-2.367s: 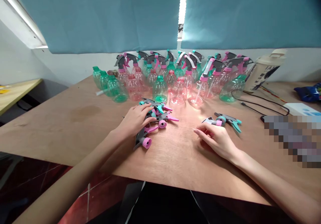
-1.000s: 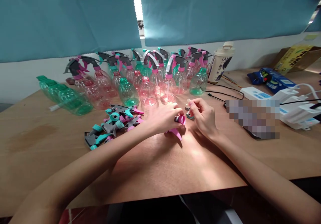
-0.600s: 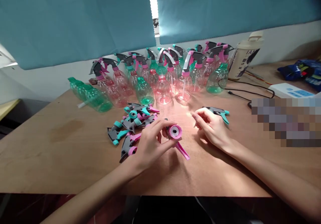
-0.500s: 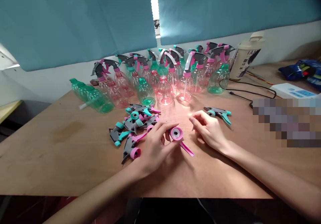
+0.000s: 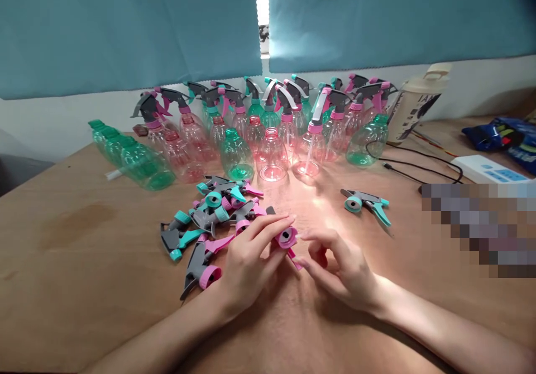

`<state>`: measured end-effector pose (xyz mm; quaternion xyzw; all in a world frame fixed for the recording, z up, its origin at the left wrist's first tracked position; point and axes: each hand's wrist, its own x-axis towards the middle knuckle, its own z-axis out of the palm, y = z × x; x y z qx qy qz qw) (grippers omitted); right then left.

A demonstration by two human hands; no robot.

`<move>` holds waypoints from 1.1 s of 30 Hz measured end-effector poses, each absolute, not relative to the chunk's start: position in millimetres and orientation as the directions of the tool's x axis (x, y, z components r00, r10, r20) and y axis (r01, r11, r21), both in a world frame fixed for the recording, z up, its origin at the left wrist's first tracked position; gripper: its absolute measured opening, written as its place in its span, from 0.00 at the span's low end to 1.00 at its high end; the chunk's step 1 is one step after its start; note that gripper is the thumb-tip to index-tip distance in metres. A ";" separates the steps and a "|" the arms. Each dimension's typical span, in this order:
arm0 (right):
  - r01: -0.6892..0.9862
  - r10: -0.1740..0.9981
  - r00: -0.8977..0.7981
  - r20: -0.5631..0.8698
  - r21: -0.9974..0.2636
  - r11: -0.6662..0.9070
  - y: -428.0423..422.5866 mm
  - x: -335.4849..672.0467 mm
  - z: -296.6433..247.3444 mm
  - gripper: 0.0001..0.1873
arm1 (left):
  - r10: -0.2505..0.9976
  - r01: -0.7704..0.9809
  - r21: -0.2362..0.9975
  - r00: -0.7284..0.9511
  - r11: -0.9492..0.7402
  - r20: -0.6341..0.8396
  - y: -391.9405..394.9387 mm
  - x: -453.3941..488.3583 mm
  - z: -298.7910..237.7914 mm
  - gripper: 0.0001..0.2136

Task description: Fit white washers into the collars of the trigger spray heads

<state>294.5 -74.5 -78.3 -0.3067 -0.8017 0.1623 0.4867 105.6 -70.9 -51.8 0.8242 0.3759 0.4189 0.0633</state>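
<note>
My left hand (image 5: 250, 259) grips a pink spray trigger head (image 5: 286, 239) above the wooden table (image 5: 84, 262), its round collar facing me. My right hand (image 5: 337, 265) is just right of it, fingers curled, fingertips at the head's pink lever; whether it holds anything small I cannot make out. A pile of grey, pink and teal trigger heads (image 5: 209, 217) lies left of my left hand. One teal trigger head (image 5: 365, 202) lies alone to the right.
Several pink and green clear bottles (image 5: 268, 134), some with trigger heads on, stand along the back. Green bottles (image 5: 129, 159) lie at the left. A cream tumbler (image 5: 419, 103), black cables (image 5: 419, 164), a white power strip (image 5: 486, 168) and a blue packet (image 5: 502, 134) are at the right.
My left hand has picked a pink trigger head from the pile and brought it to the middle. My right hand has moved in beside it. The view has shifted.
</note>
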 end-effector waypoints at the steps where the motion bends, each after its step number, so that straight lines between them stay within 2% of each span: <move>1: 0.337 0.642 -0.363 0.676 -0.547 0.766 -75.9 294.2 -77.0 0.12 | 0.673 0.568 0.419 0.364 -0.708 0.644 -71.2 105.6 -52.0 0.17; 11: 0.431 0.591 -0.405 0.698 -0.424 0.796 -82.3 293.3 -72.4 0.19 | 0.714 0.603 0.442 0.336 -0.664 0.615 -72.2 106.1 -52.2 0.15; 18: 0.391 0.669 -0.388 0.634 -0.544 0.742 -90.9 288.9 -77.1 0.20 | 0.690 0.568 0.438 0.364 -0.696 0.625 -74.8 106.9 -49.0 0.15; 25: 0.238 0.739 -0.410 0.534 -0.719 0.653 -89.6 292.0 -80.4 0.22 | 0.660 0.521 0.434 0.402 -0.735 0.635 -72.1 106.1 -52.3 0.17; 28: 0.199 0.738 -0.415 0.532 -0.739 0.644 -90.0 292.6 -80.7 0.22 | 0.661 0.520 0.436 0.402 -0.735 0.634 -70.7 106.3 -54.2 0.18; 33: 0.226 0.715 -0.414 0.564 -0.697 0.680 -87.1 290.6 -79.7 0.20 | 0.653 0.510 0.434 0.410 -0.743 0.637 -71.0 109.7 -56.0 0.18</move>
